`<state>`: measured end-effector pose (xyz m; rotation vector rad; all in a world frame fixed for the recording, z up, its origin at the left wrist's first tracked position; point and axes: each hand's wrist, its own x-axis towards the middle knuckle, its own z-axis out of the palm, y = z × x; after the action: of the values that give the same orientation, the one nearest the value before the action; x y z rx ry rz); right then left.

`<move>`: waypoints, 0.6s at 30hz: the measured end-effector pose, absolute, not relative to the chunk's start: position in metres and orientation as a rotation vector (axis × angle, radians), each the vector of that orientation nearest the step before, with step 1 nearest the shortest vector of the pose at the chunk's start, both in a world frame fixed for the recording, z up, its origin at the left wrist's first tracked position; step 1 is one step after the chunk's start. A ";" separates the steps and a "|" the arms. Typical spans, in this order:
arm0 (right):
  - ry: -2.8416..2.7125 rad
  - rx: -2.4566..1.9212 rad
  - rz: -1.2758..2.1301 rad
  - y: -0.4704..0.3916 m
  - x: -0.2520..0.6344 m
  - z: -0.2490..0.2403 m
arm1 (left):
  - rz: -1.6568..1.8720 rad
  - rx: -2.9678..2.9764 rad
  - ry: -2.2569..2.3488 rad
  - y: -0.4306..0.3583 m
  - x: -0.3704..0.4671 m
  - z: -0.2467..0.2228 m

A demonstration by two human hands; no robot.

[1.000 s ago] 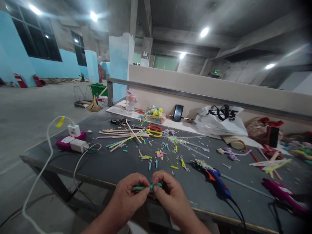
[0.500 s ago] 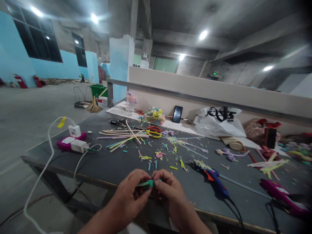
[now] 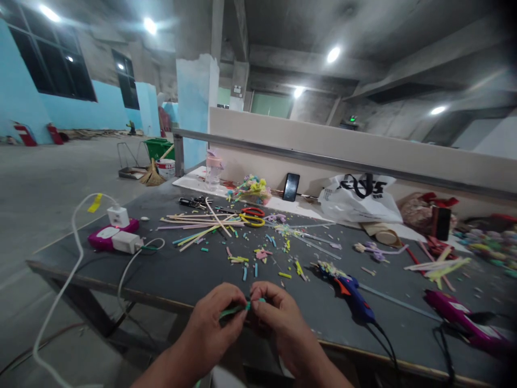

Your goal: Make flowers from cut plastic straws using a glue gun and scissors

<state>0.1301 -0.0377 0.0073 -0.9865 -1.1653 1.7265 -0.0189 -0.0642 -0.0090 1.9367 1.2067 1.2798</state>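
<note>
Close together at the table's front edge, both of my hands are closed on one thin green strip (image 3: 231, 311). My left hand (image 3: 214, 322) pinches it between thumb and fingers, with a length lying across the palm. At its other end my right hand (image 3: 278, 318) pinches a small green bit; the fingers hide most of it. Just beyond the hands lie short cut pieces in blue, yellow (image 3: 285, 275) and pink (image 3: 262, 253). A blue glue gun (image 3: 353, 296) with an orange trigger rests to the right of my right hand.
Long pale strips (image 3: 202, 221) and yellow-and-red-handled scissors (image 3: 252, 220) lie farther back. A magenta power strip (image 3: 100, 237) with white plugs sits left, its cable hanging over the edge. A phone (image 3: 291, 187), a white bag (image 3: 359, 199) and a bottle (image 3: 213, 171) stand along the back.
My hands have come slightly closer together, and the green piece between them is more covered by the fingers. The view has shifted slightly; the table things lie as before.
</note>
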 end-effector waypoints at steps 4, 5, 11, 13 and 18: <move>-1.172 -1.044 1.713 -0.037 0.129 0.006 | 1.274 1.936 1.208 -0.064 -0.018 -0.010; -1.176 -1.049 1.711 -0.036 0.129 0.005 | 1.273 1.935 1.208 -0.064 -0.018 -0.011; -1.344 -1.074 1.594 -0.033 0.137 0.003 | 1.206 1.573 1.216 -0.058 -0.017 -0.017; -1.394 -1.069 1.497 -0.033 0.143 0.007 | 1.160 1.263 1.184 -0.055 -0.015 -0.015; -1.545 -0.991 1.270 -0.031 0.155 0.013 | 1.149 0.897 1.012 -0.053 -0.010 -0.002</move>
<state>0.1548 -0.0312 0.0135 -0.9914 -1.5454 1.2700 -0.0104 -0.0533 -0.0019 0.8970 1.0119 1.1488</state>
